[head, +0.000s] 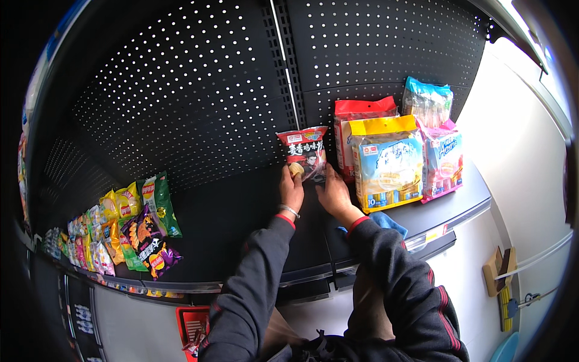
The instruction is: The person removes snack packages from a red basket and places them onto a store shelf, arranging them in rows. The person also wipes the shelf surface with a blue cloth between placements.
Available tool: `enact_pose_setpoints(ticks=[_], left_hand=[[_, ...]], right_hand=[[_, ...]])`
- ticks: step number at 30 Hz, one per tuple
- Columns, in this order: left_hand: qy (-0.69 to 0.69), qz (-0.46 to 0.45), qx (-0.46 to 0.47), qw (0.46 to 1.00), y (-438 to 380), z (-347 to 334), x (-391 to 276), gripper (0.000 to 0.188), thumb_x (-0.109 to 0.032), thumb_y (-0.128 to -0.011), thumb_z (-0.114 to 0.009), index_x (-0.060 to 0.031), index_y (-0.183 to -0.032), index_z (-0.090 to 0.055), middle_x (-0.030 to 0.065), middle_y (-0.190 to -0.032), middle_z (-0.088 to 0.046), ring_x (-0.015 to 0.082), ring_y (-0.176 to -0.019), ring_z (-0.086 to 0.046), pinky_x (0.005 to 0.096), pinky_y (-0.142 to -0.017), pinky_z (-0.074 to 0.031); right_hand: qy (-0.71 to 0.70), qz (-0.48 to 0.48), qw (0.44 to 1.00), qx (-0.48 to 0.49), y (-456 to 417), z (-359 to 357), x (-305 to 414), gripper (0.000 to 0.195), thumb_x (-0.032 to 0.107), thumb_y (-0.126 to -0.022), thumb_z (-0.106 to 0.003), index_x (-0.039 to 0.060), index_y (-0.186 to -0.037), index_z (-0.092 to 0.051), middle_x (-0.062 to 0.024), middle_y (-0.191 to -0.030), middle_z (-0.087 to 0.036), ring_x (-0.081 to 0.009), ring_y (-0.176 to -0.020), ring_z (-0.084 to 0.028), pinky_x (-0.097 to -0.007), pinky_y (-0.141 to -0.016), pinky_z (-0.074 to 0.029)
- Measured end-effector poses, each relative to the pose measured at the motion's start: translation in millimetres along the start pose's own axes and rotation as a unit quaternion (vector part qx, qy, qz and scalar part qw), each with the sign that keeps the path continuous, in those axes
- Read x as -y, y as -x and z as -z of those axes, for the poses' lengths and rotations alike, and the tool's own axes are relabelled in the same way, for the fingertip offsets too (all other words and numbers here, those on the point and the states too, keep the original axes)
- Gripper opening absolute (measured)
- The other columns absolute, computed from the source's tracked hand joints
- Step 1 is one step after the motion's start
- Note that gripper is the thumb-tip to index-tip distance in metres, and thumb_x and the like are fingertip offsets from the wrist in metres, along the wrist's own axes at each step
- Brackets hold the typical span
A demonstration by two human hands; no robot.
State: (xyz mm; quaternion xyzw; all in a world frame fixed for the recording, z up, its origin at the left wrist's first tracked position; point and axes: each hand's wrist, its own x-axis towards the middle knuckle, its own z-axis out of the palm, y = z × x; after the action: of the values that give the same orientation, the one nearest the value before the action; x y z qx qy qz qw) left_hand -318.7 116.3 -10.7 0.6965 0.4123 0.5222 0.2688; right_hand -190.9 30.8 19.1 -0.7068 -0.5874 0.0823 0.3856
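Note:
Both my hands hold one small red and black snack bag (pixel 304 151) upright at the back of a black metal shelf (pixel 217 226). My left hand (pixel 291 190) grips its lower left corner, the thumb on its front. At its lower right edge is my right hand (pixel 334 192), fingers partly hidden behind the bag. Just right of the bag stand a large yellow and blue snack pack (pixel 386 163), a red pack (pixel 346 135) partly behind it, a pink pack (pixel 443 158) and a blue-topped pack (pixel 427 102). A blue cloth (pixel 386 224) lies by my right wrist.
Rows of chip bags (pixel 129 199) stand on the shelf's left part, a purple one (pixel 151 244) leaning in front. A perforated back panel (pixel 181 90) rises behind. Below are a red basket (pixel 181 328) and my legs; a mop (pixel 511 307) and a teal basin (pixel 504 348) are at right.

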Motion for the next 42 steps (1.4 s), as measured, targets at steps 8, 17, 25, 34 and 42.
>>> enact_pose_setpoints(ticks=[8, 17, 25, 34, 42], left_hand=[[-0.031, 0.006, 0.026, 0.999, 8.0, -8.5, -7.2, 0.065, 0.002, -0.087, -0.059, 0.0030, -0.146, -0.032, 0.0281, -0.132, -0.052, 0.0439, -0.122, -0.051, 0.0462, -0.105, -0.040], [-0.197, 0.000, 0.029, 0.980, 23.3, -4.3, -22.2, 0.074, -0.008, -0.083, -0.068, 0.0149, -0.142, -0.029, 0.0339, -0.133, -0.049, 0.0479, -0.125, -0.046, 0.0510, -0.107, -0.036], [-0.258, -0.001, 0.020, 0.966, 33.7, 2.4, -20.0, 0.088, -0.022, -0.083, -0.074, 0.0173, -0.144, -0.023, 0.0357, -0.139, -0.045, 0.0473, -0.130, -0.044, 0.0488, -0.112, -0.034], [-0.310, 0.040, 0.141, 0.939, 60.3, 46.0, -28.2, 0.101, -0.029, -0.081, -0.077, 0.0162, -0.148, -0.017, 0.0364, -0.147, -0.036, 0.0462, -0.138, -0.037, 0.0449, -0.117, -0.029], [0.118, 0.253, 0.251, 0.927, 101.5, 192.0, -123.7, 0.070, -0.017, -0.096, -0.066, 0.0027, -0.151, -0.029, 0.0225, -0.149, -0.043, 0.0267, -0.139, -0.042, 0.0369, -0.114, -0.034]], right_hand=[[-0.043, 0.006, 0.998, -0.039, -6.5, -9.8, -10.3, 0.080, 0.009, -0.079, -0.068, -0.0093, -0.146, -0.029, -0.0357, -0.130, -0.053, -0.0491, -0.118, -0.055, -0.0474, -0.102, -0.046], [-0.079, -0.033, 0.996, -0.004, -5.6, -2.2, -2.5, 0.083, 0.007, -0.078, -0.067, -0.0125, -0.146, -0.025, -0.0386, -0.137, -0.045, -0.0491, -0.128, -0.048, -0.0447, -0.110, -0.041], [-0.066, 0.061, 0.993, -0.083, -2.8, 2.1, 9.7, 0.082, 0.002, -0.076, -0.066, -0.0113, -0.147, -0.026, -0.0347, -0.142, -0.043, -0.0471, -0.133, -0.043, -0.0443, -0.113, -0.037], [-0.048, 0.108, 0.986, -0.118, 5.9, 14.8, 29.8, 0.069, -0.002, -0.075, -0.065, -0.0082, -0.140, -0.039, -0.0324, -0.148, -0.036, -0.0466, -0.136, -0.038, -0.0475, -0.115, -0.034], [-0.078, 0.158, 0.981, -0.082, 15.0, 19.8, 40.0, 0.051, -0.003, -0.075, -0.066, -0.0042, -0.124, -0.053, -0.0296, -0.147, -0.040, -0.0460, -0.134, -0.043, -0.0451, -0.113, -0.039]])
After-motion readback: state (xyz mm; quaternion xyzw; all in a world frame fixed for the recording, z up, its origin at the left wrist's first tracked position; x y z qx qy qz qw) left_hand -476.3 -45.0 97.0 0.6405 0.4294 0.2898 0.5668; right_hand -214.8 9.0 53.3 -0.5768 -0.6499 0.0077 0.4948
